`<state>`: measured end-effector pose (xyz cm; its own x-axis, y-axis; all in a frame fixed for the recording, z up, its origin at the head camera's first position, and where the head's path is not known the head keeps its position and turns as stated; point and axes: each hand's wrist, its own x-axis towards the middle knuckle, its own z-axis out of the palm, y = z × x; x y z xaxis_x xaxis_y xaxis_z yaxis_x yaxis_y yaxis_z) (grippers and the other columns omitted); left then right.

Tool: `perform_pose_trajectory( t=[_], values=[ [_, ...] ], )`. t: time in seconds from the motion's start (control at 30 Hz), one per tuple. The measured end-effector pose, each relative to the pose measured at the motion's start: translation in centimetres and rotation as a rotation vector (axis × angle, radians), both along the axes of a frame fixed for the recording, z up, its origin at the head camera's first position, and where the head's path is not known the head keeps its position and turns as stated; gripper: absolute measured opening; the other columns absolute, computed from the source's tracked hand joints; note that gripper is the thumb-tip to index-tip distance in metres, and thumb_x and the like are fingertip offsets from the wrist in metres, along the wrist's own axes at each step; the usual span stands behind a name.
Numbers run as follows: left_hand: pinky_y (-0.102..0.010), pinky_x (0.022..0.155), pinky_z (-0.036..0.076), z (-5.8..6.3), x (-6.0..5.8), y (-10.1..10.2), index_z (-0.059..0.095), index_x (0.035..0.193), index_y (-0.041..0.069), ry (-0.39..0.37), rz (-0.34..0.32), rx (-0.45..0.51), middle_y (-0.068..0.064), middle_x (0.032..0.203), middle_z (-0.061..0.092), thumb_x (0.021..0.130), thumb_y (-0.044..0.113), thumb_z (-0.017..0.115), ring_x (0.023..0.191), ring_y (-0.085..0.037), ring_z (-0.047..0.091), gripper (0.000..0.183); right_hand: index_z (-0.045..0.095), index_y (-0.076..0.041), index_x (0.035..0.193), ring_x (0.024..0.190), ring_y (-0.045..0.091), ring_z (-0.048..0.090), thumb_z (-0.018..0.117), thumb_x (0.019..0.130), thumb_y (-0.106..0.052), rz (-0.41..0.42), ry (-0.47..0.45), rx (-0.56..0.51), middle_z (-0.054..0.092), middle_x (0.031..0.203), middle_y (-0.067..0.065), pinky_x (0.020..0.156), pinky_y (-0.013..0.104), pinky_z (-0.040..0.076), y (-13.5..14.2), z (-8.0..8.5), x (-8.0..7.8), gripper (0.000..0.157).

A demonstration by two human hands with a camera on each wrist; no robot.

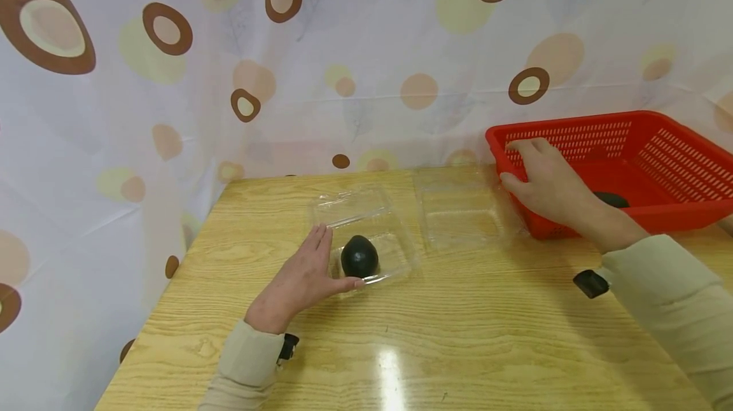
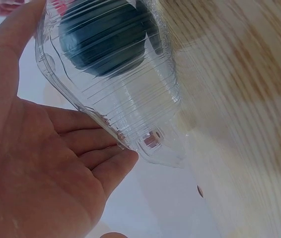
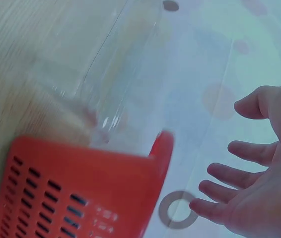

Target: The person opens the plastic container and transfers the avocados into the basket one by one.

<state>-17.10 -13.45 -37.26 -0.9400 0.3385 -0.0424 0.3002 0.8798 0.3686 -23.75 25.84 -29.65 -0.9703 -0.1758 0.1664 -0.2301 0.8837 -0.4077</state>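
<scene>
A dark green avocado (image 1: 359, 257) sits in the base of an opened clear plastic clamshell box (image 1: 395, 255), whose lid lies folded back behind it. My left hand (image 1: 300, 284) rests against the box's left side, fingers extended and thumb along the near edge. In the left wrist view the fingertips (image 2: 123, 161) touch the box's rim. My right hand (image 1: 546, 179) hovers over the left end of a red plastic basket (image 1: 595, 121), its fingers spread and holding nothing. Inside the basket lies another dark avocado-like thing (image 1: 611, 199), partly hidden by the basket's near wall.
A second clear plastic box (image 1: 460, 223) stands opened between the first box and the basket. Behind the wooden table (image 1: 343, 354) hangs a white curtain (image 1: 355, 86) with brown and beige spots. Something skin-toned shows at the right edge, beside the basket.
</scene>
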Motion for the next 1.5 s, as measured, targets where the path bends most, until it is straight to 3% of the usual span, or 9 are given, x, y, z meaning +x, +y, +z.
perform_pose_trajectory(
  t=[0.37, 0.83, 1.17, 1.5],
  values=[
    [-0.048, 0.123, 0.024, 0.0, 0.1, -0.1, 0.015, 0.156, -0.005, 0.019, -0.012, -0.022, -0.023, 0.165, 0.012, 0.082, 0.065, 0.070, 0.154, -0.034, 0.011, 0.116, 0.044, 0.005, 0.136, 0.124, 0.042, 0.040, 0.055, 0.096, -0.014, 0.135, 0.085, -0.016, 0.041, 0.139, 0.027, 0.108, 0.061, 0.039, -2.7, 0.2, 1.6, 0.045],
    [-0.048, 0.123, 0.024, -0.1, 0.1, -0.1, 0.015, 0.157, -0.005, 0.019, -0.007, -0.017, -0.023, 0.165, 0.012, 0.081, 0.065, 0.070, 0.155, -0.033, 0.011, 0.116, 0.043, -0.002, 0.140, 0.123, 0.039, 0.044, 0.057, 0.096, -0.020, 0.185, 0.092, -0.004, 0.042, 0.141, 0.021, 0.108, 0.060, 0.041, -4.9, -0.1, 2.6, 0.049],
    [-0.048, 0.123, 0.023, -0.1, 0.0, -0.1, 0.013, 0.157, -0.004, 0.003, -0.004, -0.013, -0.022, 0.165, 0.010, 0.081, 0.065, 0.069, 0.155, -0.033, 0.009, 0.117, 0.051, 0.004, 0.130, 0.120, 0.037, 0.051, 0.067, 0.091, -0.012, 0.323, 0.258, -0.001, 0.048, 0.135, 0.021, 0.103, 0.054, 0.048, -6.4, -1.4, 2.5, 0.045],
    [-0.048, 0.123, 0.025, -0.1, 0.0, -0.1, 0.015, 0.157, -0.005, 0.018, -0.009, -0.009, -0.023, 0.165, 0.012, 0.082, 0.063, 0.071, 0.155, -0.034, 0.011, 0.115, 0.051, 0.003, 0.133, 0.122, 0.038, 0.052, 0.069, 0.091, -0.015, 0.350, 0.219, 0.011, 0.051, 0.136, 0.021, 0.103, 0.054, 0.049, -8.4, -1.8, 2.8, 0.050]
  ],
)
